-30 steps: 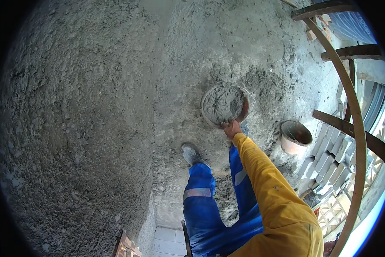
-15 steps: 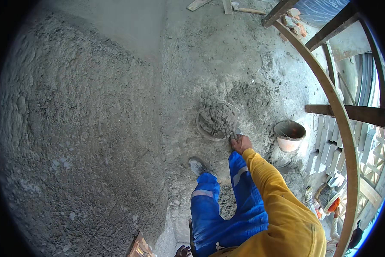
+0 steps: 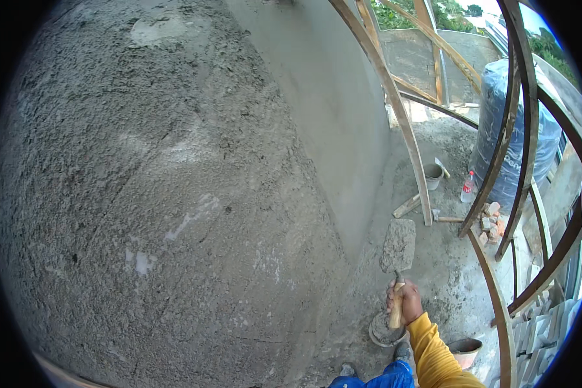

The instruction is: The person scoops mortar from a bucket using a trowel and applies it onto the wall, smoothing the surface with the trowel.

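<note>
My right hand [image 3: 412,304] is closed round the wooden handle of a trowel [image 3: 399,247], held up in front of the wall. Wet grey mortar covers its blade, which points away from me. Below the hand, partly hidden by it, stands a bucket [image 3: 374,339] with mortar [image 3: 383,328] in it. On the left a rough grey mortar-coated wall [image 3: 174,168] fills much of the view, and a smooth finished strip [image 3: 323,123] runs along its far side. My left hand is out of view.
A second bucket [image 3: 467,352] stands right of my legs. Timber props [image 3: 401,116] lean on the right. Farther off are a small bucket [image 3: 432,177], a bottle [image 3: 467,187], brick rubble [image 3: 491,223] and a large blue wrapped bundle [image 3: 517,139]. Blocks [image 3: 543,336] are stacked at lower right.
My right hand has lifted the trowel up from the mortar bucket, with mortar now on its blade. The view has swung toward the wall and the far end; my left hand has left the picture.
</note>
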Demonstrator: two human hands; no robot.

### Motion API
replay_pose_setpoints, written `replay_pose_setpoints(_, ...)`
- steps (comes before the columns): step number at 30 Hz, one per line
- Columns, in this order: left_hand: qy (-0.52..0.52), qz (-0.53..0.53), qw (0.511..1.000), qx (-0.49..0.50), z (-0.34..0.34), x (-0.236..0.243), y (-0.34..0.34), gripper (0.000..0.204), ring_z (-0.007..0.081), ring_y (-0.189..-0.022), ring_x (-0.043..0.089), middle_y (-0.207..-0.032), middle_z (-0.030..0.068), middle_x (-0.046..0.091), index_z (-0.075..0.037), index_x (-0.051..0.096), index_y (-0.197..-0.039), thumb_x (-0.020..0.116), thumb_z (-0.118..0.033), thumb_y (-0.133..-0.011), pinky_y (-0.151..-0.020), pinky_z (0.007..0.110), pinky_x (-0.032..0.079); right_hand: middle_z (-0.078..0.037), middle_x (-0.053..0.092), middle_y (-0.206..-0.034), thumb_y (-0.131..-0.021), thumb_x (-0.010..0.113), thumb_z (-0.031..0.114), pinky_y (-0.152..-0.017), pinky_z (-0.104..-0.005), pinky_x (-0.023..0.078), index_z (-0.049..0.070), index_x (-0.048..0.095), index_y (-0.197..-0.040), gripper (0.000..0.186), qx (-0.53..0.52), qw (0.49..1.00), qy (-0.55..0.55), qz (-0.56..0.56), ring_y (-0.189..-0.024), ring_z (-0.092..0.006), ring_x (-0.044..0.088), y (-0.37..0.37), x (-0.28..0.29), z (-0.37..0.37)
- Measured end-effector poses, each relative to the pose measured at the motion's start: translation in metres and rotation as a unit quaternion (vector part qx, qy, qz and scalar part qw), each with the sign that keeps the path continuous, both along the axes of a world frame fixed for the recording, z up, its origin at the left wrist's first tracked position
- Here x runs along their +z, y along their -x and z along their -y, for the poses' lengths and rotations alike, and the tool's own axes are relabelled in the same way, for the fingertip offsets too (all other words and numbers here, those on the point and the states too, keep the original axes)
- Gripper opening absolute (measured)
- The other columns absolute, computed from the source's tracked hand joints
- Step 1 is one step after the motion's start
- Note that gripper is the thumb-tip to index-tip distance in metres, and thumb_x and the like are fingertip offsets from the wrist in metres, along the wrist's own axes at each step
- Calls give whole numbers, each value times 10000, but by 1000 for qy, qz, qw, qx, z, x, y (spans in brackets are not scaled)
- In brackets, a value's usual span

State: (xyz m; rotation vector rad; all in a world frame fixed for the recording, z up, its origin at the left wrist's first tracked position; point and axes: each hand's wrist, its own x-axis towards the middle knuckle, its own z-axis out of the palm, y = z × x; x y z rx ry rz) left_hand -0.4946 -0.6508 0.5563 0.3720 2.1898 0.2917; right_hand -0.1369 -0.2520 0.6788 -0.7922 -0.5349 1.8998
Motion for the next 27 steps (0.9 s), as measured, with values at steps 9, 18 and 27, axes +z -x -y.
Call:
replay_pose_setpoints(9,19,-187,980,-62,-56,-49,63,735,400,-1228,504,-1282,297,549,80,507,-1303,613,-466,-823,-1000,402,428,-69,535,-856,-941,565,128,-550,-242,481,-18,451,-1179,301,-458,788,-408,54,-607,-109,522,43,330,-109)
replay_pose_setpoints(18,-46,-214,961,-170,-134,-59,26,604,348,-1093,580,-1201,227,604,38,524,-1280,593,-407,-878,-904,372,479,-229,643,-806,-855,612,201,-649,-527,506,75,509,-1073,272,-242,536,-665,461,-729,-468,602,188,398,-271)
replay_pose_setpoints(27,-16,-170,941,-292,-32,-103,-79,474,297,-958,657,-1120,156,659,-3,541,-1258,573,-348,-934,-807,341,530,-257,661,-882,-800,579,284,-757,-539,507,65,536,-998,298,368,573,-391,620,-848,-453,640,-21,-95,-21)
